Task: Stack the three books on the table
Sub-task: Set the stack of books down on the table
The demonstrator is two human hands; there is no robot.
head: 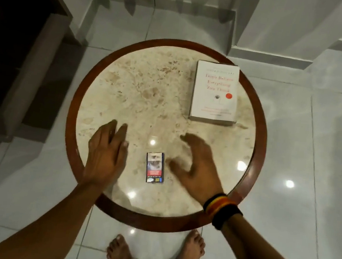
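A white book [215, 93] with red title lettering lies flat at the far right of the round table [74, 102], its corner reaching the wooden rim. Only this one book top shows; I cannot tell if others lie under it. My left hand [106, 154] hovers over the near left of the marble top, fingers apart and holding nothing. My right hand [195, 167], with dark and striped bands at the wrist, hovers over the near right, blurred, fingers spread and holding nothing. Both hands are well short of the book.
A small cigarette pack [154, 167] lies on the table between my hands. My bare feet [192, 249] stand on the glossy tiled floor just before the table. A dark piece of furniture [11, 49] stands at the left, white wall skirting behind.
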